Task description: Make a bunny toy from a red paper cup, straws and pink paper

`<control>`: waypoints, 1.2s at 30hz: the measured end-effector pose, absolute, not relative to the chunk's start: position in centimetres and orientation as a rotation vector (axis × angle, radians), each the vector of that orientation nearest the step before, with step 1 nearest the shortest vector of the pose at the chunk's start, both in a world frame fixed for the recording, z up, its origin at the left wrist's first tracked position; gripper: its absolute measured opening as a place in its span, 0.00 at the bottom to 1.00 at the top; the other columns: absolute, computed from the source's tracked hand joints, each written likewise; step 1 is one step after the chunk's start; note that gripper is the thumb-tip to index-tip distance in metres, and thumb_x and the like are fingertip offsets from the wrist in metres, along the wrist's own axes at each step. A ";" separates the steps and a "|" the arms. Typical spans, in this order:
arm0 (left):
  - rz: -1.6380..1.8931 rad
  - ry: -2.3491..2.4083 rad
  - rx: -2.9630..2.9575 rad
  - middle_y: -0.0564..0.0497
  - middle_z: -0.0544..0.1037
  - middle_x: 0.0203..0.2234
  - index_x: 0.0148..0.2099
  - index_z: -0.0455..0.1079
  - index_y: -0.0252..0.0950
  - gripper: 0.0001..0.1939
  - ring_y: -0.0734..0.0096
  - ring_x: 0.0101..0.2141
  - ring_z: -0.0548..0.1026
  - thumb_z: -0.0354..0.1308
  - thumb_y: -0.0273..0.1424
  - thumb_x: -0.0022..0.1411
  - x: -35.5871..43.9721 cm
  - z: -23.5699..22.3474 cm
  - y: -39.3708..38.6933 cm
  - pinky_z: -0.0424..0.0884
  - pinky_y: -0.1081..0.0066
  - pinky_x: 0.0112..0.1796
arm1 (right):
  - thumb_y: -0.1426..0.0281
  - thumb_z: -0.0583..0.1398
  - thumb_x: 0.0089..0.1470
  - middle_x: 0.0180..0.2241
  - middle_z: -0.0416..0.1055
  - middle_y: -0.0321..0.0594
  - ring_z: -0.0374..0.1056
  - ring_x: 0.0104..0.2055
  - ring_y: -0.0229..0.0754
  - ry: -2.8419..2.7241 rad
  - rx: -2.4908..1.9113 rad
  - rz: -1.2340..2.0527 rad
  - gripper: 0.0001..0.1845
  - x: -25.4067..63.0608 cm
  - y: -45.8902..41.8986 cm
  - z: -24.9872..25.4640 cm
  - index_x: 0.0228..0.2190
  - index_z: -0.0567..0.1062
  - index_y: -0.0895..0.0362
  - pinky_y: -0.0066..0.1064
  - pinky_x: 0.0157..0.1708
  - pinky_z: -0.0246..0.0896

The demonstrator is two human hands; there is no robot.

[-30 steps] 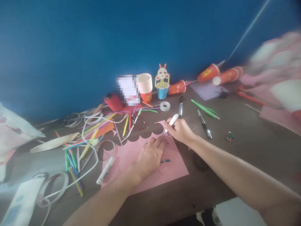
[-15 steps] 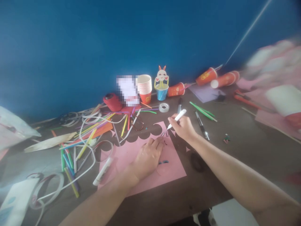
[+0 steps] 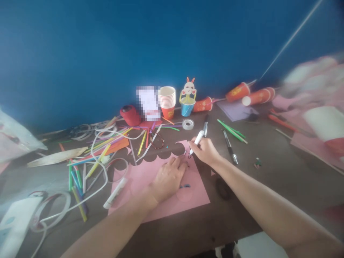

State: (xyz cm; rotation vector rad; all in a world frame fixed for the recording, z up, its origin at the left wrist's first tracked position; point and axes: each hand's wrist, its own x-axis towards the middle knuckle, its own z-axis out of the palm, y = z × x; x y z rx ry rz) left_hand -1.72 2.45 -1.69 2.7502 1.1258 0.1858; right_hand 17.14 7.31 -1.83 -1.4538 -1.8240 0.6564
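Observation:
A pink sheet of paper (image 3: pixel 158 208) with a scalloped far edge lies on the dark table. My left hand (image 3: pixel 170 175) rests flat on it, fingers stretched out and holding nothing. In my right hand (image 3: pixel 205 150) is a white marker pen (image 3: pixel 197 140), tip down at the sheet's upper right corner, by small dark drawn lines. A pink round piece (image 3: pixel 185 193) with dark marks lies near my left wrist. On the sheet's left side lies a white capped tube or marker (image 3: pixel 115 193).
Behind stand stacked paper cups (image 3: pixel 167 102), a blue cup with a rabbit figure (image 3: pixel 187 104) and a tape roll (image 3: pixel 187 124). Coloured straws (image 3: pixel 77 182) and a white cable (image 3: pixel 106 175) spread leftward. A black pen (image 3: pixel 230 147), green straws (image 3: pixel 232 130) and toppled red cups (image 3: pixel 238 91) are rightward.
My right hand has shifted slightly left and down with the marker, whose tip is now lower on the drawn lines. My left hand stays on the pink sheet. The view has shifted slightly.

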 end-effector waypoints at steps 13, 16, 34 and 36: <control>0.233 1.161 2.763 0.42 0.64 0.52 0.53 0.61 0.35 0.19 0.55 0.47 0.67 0.52 0.36 0.60 -1.6 -2.2 2.7 0.74 0.57 0.40 | 0.66 0.54 0.55 0.22 0.73 0.37 0.69 0.26 0.38 -1.827 -1.410 0.720 0.15 16.5 6.9 -1.5 0.21 0.73 0.57 0.24 0.23 0.56; 0.263 1.189 2.779 0.43 0.65 0.52 0.54 0.60 0.35 0.18 0.57 0.46 0.68 0.49 0.31 0.62 -1.5 -2.4 2.7 0.74 0.59 0.40 | 0.66 0.54 0.55 0.22 0.73 0.36 0.68 0.26 0.37 -1.825 -1.421 0.726 0.15 16.4 7.0 -1.4 0.21 0.73 0.56 0.24 0.23 0.56; 0.267 1.219 2.800 0.43 0.67 0.50 0.53 0.62 0.36 0.17 0.58 0.44 0.69 0.46 0.29 0.63 -1.2 -2.0 2.7 0.74 0.60 0.37 | 0.66 0.53 0.55 0.21 0.72 0.35 0.67 0.24 0.37 -1.823 -1.408 0.650 0.16 16.7 7.1 -1.3 0.19 0.72 0.56 0.25 0.25 0.55; 0.271 1.219 2.796 0.43 0.67 0.50 0.53 0.62 0.36 0.16 0.58 0.45 0.69 0.47 0.30 0.63 -1.2 -2.0 2.6 0.74 0.60 0.38 | 0.65 0.54 0.55 0.20 0.72 0.35 0.66 0.24 0.36 -1.812 -1.420 0.618 0.17 16.7 7.1 -1.3 0.19 0.72 0.56 0.25 0.25 0.55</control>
